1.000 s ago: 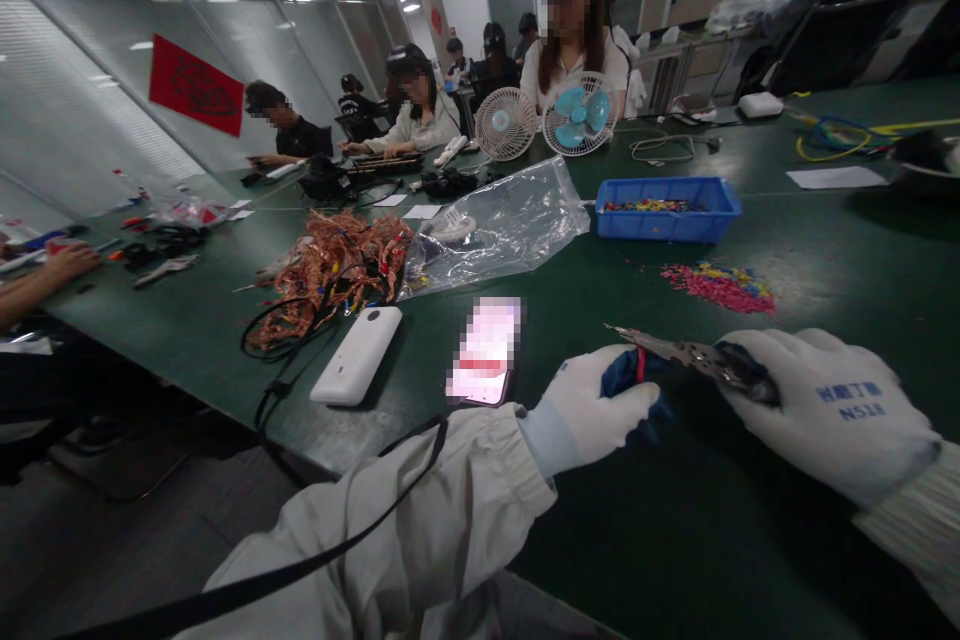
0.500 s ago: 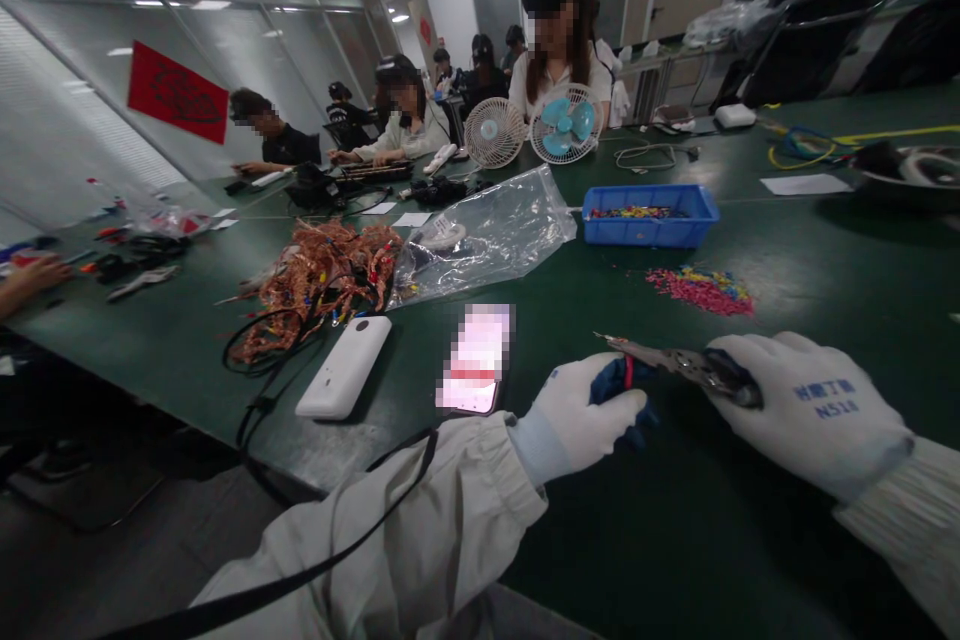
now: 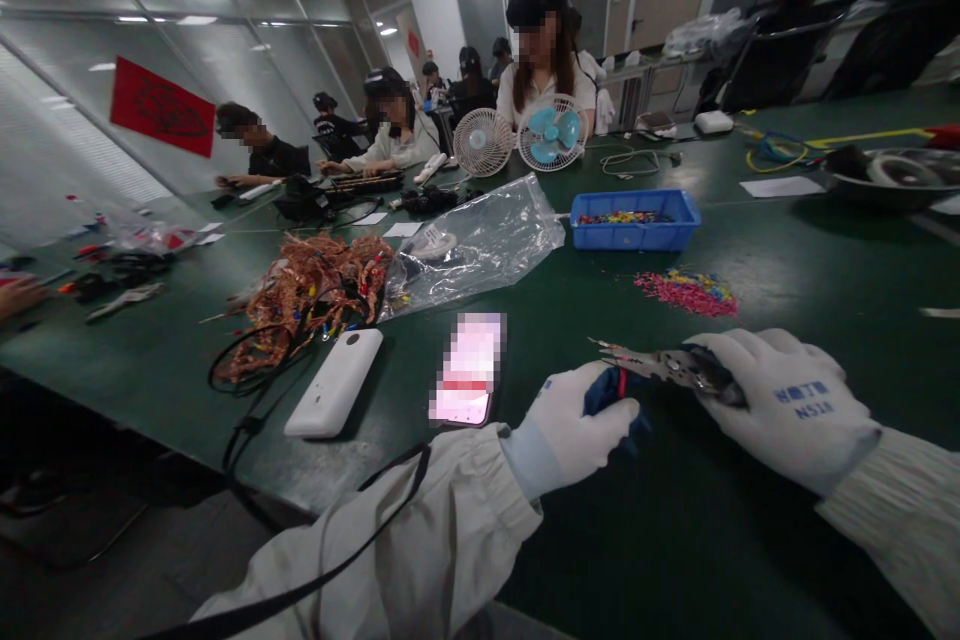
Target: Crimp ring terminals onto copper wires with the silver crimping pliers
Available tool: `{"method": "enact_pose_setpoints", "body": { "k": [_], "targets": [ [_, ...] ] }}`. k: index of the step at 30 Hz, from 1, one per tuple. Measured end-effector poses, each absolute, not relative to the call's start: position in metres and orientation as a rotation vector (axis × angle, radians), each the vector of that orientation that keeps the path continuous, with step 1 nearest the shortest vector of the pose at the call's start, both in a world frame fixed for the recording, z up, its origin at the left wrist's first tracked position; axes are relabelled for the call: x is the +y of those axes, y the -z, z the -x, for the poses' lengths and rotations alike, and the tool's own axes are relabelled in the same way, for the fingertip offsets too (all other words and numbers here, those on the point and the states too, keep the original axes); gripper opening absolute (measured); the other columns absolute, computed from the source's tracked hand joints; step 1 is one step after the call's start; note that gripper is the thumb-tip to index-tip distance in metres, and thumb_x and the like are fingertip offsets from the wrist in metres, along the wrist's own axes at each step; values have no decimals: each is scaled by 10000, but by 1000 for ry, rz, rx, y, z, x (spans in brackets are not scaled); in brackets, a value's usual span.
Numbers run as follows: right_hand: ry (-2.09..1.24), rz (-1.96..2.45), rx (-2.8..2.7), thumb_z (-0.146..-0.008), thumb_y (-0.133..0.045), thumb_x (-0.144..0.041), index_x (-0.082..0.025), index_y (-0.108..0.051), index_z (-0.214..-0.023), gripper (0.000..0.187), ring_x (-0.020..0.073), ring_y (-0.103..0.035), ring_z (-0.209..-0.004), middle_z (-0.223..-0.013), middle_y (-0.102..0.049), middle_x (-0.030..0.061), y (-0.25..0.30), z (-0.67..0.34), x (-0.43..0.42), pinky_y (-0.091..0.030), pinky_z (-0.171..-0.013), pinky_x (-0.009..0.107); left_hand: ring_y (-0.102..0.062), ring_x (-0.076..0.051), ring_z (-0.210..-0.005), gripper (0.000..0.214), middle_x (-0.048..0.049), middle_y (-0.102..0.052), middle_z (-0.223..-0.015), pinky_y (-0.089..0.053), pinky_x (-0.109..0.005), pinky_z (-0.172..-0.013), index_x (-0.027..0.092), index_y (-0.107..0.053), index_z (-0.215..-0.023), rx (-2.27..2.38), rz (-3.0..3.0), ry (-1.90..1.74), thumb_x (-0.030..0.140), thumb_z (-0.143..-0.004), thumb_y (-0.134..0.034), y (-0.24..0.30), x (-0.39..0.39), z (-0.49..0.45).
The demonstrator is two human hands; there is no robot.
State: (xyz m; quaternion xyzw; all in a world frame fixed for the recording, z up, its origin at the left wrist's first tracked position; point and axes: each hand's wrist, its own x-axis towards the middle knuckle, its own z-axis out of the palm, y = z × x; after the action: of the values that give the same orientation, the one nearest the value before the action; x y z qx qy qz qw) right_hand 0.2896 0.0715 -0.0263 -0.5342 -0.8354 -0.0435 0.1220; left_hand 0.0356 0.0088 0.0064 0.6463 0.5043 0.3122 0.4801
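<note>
Both my hands wear white knit gloves. My left hand (image 3: pixel 577 425) is closed around a small dark blue piece with a red end, held at the jaws of a metal plier-like tool (image 3: pixel 660 365). My right hand (image 3: pixel 787 405) is wrapped round that tool's handles, its pointed tip aimed left. A lit phone (image 3: pixel 466 370) lies on the green table (image 3: pixel 825 260) just left of my left hand. A white oblong device (image 3: pixel 334 382) with a black cable lies further left.
A heap of copper wires (image 3: pixel 311 290) and a clear plastic bag (image 3: pixel 480 240) lie beyond the phone. A blue tray (image 3: pixel 634 220) and a pile of small coloured bits (image 3: pixel 686 290) sit ahead. Two small fans (image 3: pixel 517 138) and several seated people are at the far side.
The view has drifted, so the table's things sit slightly lower and to the left. My hands keep the same hold on the tool and the blue piece.
</note>
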Motion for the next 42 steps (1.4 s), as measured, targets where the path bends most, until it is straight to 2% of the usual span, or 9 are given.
{"method": "enact_pose_setpoints", "body": {
  "k": [6, 13, 18, 23, 29, 34, 42],
  "targets": [
    [39, 1578, -2468, -854, -488, -484, -266, -702, -1032, 353, 337, -661, -898, -980, -758, 105, 16, -287, 73, -503, -792, 525, -647, -169, -753, 255, -28, -684, -873, -524, -306, -725, 147, -701, -1056, 1230, -1609, -734, 374, -981, -612, -5, 9, -36],
    [108, 1507, -2422, -892, -461, -474, -267, -685, -1085, 362, 323, -644, -888, -998, -753, 102, 29, -292, 72, -492, -788, 513, -650, -170, -739, 236, -22, -672, -831, -529, -301, -715, 154, -683, -1017, 1258, -1606, -717, 375, -979, -610, -6, 10, -36],
    [135, 1490, -2421, -892, -471, -470, -272, -685, -1080, 346, 321, -636, -888, -1001, -747, 100, 33, -294, 72, -486, -788, 509, -668, -174, -774, 258, -36, -703, -887, -543, -308, -753, 156, -689, -1066, 1252, -1635, -694, 386, -987, -603, -6, 10, -35],
    [143, 1483, -2421, -888, -467, -466, -264, -691, -1079, 357, 315, -632, -879, -993, -748, 101, 34, -295, 73, -482, -774, 499, -646, -168, -720, 254, -31, -686, -840, -537, -297, -700, 156, -686, -1009, 1281, -1638, -687, 397, -979, -610, -7, 9, -35],
    [51, 1527, -2434, -869, -461, -493, -234, -719, -1068, 416, 315, -652, -897, -1041, -766, 118, 30, -294, 76, -494, -788, 508, -691, -184, -796, 314, -78, -746, -984, -564, -307, -754, 138, -713, -1136, 1274, -1642, -678, 386, -968, -620, -11, 9, -37],
    [74, 1522, -2437, -853, -459, -492, -229, -728, -1077, 437, 326, -652, -915, -1071, -775, 130, 28, -294, 76, -495, -778, 514, -690, -187, -766, 314, -68, -739, -909, -572, -308, -731, 140, -712, -1111, 1307, -1650, -677, 402, -965, -622, -8, 9, -37],
    [-34, 1630, -2460, -808, -446, -486, -248, -743, -982, 418, 319, -643, -870, -965, -770, 126, 18, -290, 77, -500, -770, 510, -708, -198, -825, 369, -99, -754, -1009, -600, -323, -756, 140, -705, -1172, 1247, -1623, -659, 445, -981, -622, -4, 10, -33]
  ]
}}
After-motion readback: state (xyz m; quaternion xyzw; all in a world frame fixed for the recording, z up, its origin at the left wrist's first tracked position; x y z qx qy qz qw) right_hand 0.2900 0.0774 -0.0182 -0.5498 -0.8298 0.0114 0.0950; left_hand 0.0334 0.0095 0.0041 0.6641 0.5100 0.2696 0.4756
